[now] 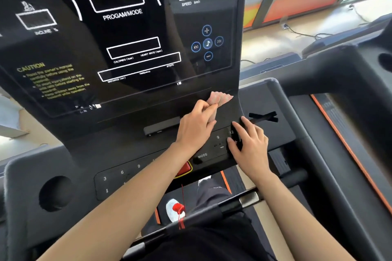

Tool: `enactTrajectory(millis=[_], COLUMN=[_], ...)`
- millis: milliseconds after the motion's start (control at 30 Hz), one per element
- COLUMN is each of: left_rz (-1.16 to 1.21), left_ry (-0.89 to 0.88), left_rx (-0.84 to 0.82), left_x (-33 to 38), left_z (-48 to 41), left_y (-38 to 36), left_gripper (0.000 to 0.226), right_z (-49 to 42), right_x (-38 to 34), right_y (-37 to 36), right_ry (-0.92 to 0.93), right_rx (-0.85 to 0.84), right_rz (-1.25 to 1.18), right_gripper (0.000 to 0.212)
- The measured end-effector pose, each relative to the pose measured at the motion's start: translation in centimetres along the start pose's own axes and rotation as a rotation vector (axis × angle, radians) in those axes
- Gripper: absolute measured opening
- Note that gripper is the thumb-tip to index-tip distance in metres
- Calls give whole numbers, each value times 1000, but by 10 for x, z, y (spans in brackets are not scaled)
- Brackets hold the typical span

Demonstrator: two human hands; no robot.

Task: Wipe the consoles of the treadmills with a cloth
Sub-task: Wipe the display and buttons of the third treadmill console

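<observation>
A black treadmill console (118,34) fills the upper left, with white display outlines and round blue buttons. My left hand (196,125) grips a folded pink cloth (220,98) and holds it against the console's lower right corner, just under the glossy screen. My right hand (249,143) lies flat with straight fingers on the button panel (210,150), covering its right end near the number 12.
A red stop button (184,169) peeks out under my left forearm. Round cup holders (55,194) sit in the grey side trays. A handlebar (212,212) crosses in front of my body. A second treadmill (350,74) stands to the right.
</observation>
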State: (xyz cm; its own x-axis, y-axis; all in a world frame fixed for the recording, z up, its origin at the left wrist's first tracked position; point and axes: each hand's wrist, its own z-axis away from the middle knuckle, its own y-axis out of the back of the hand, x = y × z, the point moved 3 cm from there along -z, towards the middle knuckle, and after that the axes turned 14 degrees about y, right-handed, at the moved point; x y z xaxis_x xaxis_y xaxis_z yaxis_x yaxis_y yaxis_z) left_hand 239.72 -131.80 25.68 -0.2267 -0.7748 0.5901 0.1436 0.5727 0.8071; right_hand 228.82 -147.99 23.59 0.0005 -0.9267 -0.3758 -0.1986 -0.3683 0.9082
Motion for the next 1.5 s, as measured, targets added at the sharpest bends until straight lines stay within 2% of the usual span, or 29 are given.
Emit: enactTrajectory(millis=[200,267,367,600,733,833,1000,1100,1233,1300,1400,1500], left_rz=[58,96,88,-178,-305,-311,-255,-231,-223,-216,-186,-174], left_ry=[-107,-128,-118,22,48,46,37,23,13,29,75,103], left_rx=[-221,-236,-103,248,290,286,293,262,244,250,264,254], left_x=[18,12,-3,-53,-72,-73,-76,-78,-79,-76,-70,-62], left_z=[-20,-15,-1,39,56,60,57,56,55,55,59,63], left_y=[-5,6,28,49,48,46,49,51,53,51,47,43], left_gripper=[60,61,56,48,45,46,41,41,42,43,44,45], right_z=[-1,-3,-9,-51,-60,-59,-64,-65,-65,-57,-39,-25], right_x=[0,0,-9,-34,-33,-21,8,28,42,43,45,48], right_y=[2,5,9,4,-14,-11,11,26,51,62,63,60], right_ry=[-12,-14,31,208,207,228,132,68,-89,-158,-218,-232], right_rx=[-21,-17,27,23,-52,-77,-91,-64,9,21,5,58], right_rz=[-32,-42,-24,-43,-12,38,-75,-256,-475,-539,-645,-696], right_gripper=[52,53,57,63,70,67,57,46,61,62,47,32])
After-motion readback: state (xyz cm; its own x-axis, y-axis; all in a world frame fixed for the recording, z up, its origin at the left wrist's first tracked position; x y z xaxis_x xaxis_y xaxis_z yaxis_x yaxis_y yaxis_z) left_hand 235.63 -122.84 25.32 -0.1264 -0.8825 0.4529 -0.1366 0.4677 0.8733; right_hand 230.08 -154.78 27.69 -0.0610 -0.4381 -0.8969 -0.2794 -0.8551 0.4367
